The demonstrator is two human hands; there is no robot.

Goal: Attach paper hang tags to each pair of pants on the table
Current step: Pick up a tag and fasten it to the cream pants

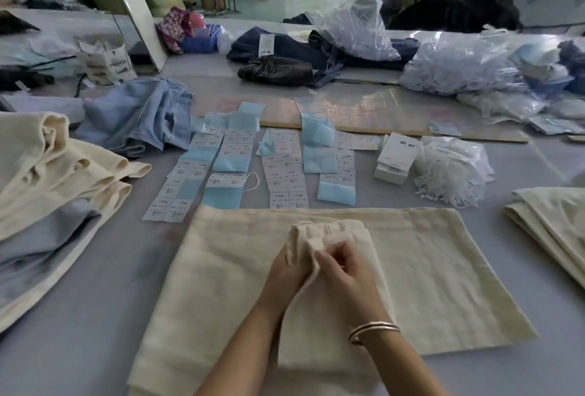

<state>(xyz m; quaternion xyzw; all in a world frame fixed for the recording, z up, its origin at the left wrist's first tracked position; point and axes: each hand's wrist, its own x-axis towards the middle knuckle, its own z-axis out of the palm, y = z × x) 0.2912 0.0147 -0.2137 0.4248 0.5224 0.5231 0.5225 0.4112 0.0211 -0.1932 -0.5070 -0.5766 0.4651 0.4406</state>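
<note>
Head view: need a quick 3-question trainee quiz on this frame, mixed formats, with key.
1. True or false: both hands grip the folded edge of the cream pants laid flat in front of the person.
2. What lies on the table just beyond those pants?
A. rows of paper hang tags
B. scissors
C. a tape measure
3. Fill in: the bangles sit on the ____ wrist.

Key
1. True: the left hand and right hand pinch the fabric together.
2. A
3. right
</note>
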